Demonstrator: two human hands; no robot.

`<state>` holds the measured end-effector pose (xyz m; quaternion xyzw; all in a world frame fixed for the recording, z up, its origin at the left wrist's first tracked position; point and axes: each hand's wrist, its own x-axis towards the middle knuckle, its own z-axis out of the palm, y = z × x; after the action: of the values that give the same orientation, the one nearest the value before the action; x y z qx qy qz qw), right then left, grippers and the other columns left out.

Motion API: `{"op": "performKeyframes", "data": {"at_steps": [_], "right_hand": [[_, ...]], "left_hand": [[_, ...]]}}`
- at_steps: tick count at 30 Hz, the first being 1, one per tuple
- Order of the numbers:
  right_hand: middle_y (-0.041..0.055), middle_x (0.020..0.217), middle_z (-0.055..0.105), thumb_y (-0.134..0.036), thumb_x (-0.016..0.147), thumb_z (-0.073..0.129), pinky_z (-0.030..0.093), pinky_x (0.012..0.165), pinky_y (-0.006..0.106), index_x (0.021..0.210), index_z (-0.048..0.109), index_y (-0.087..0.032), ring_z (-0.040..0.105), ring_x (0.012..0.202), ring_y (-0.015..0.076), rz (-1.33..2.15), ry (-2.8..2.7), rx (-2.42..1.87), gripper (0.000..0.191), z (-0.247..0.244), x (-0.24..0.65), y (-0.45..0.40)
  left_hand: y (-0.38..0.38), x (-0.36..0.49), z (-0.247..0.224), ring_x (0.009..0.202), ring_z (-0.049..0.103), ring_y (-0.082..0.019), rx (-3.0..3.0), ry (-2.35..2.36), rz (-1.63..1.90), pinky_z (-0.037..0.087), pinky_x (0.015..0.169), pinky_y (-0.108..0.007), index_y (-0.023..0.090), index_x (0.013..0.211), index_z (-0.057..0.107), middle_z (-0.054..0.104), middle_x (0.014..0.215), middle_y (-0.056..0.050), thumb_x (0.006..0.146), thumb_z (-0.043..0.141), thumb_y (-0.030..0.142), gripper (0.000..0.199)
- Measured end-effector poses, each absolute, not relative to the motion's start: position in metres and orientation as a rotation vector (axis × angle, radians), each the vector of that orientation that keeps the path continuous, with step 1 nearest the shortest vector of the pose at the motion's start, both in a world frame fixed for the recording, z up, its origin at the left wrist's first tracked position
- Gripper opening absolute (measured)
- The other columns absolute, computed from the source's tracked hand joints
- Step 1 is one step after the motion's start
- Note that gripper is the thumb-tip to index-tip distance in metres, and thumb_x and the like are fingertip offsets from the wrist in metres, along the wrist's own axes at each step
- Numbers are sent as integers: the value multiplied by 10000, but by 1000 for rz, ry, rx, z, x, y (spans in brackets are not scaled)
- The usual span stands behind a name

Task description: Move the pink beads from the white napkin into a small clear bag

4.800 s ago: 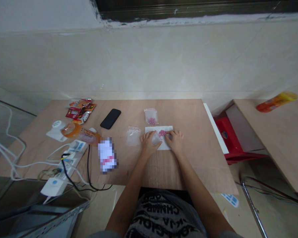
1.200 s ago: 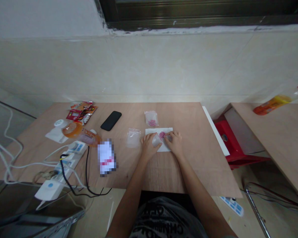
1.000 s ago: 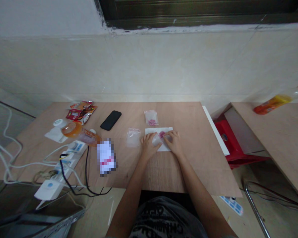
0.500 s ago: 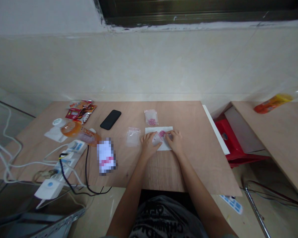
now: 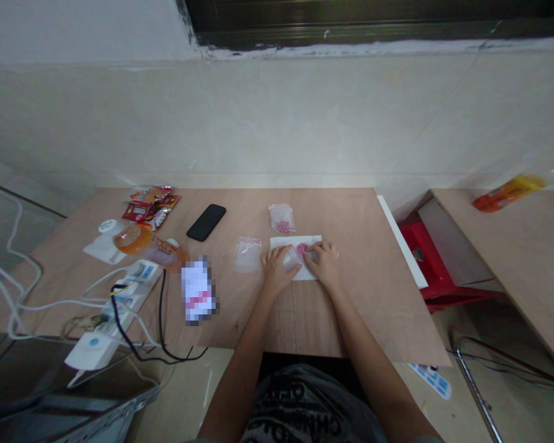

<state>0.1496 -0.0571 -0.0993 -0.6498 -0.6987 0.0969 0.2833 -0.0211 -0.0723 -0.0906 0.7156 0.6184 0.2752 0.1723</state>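
My left hand grips a small clear plastic bag between thumb and fingers, low over a white sheet of paper. A cluster of pink beads lies at the bag's upper right edge; whether they are inside its mouth I cannot tell. From the right, the fingertips of my right hand are pinched together at those beads. Just beyond the paper lies a zip bag with pink beads in it. Left of my left hand are flat clear zip bags, with no beads visible in them.
On the table's left are a black phone, a blurred-out bright screen, a lying orange drink bottle, snack packets and a power strip with cables. A red stool stands right, beside another table.
The thumb and fingers of my right hand have shifted slightly left, in against the pink beads. My left hand and the bag stay nearly in place.
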Motion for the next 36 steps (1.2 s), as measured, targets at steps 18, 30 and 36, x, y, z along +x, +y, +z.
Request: {"op": "performKeyframes", "data": {"at_steps": [18, 30, 36], "right_hand": [[68, 1037, 619, -362, 861, 617, 338, 841, 376, 923, 718, -252, 471, 990, 251, 266, -1868, -1722, 161, -99, 149, -57], [78, 1048, 615, -395, 875, 599, 342, 837, 384, 958, 721, -253, 464, 994, 260, 252, -1888, -1714, 205, -97, 148, -58], [78, 1039, 614, -361, 882, 593, 340, 833, 378, 958, 720, -250, 458, 998, 259, 233, -1902, -1702, 185, -98, 148, -57]], "left_hand": [[-73, -21, -87, 1205, 499, -244, 2015, 1765, 734, 294, 1048, -391, 296, 1315, 522, 604, 1290, -38, 752, 738, 433, 618], [-73, -21, -85, 1204, 495, -248, 2013, 1761, 717, 296, 1045, -396, 298, 1318, 515, 596, 1290, -40, 755, 735, 426, 618], [-73, -21, -86, 1189, 502, -243, 2017, 1772, 732, 291, 1040, -394, 289, 1296, 534, 604, 1279, -40, 741, 750, 421, 609]]}}
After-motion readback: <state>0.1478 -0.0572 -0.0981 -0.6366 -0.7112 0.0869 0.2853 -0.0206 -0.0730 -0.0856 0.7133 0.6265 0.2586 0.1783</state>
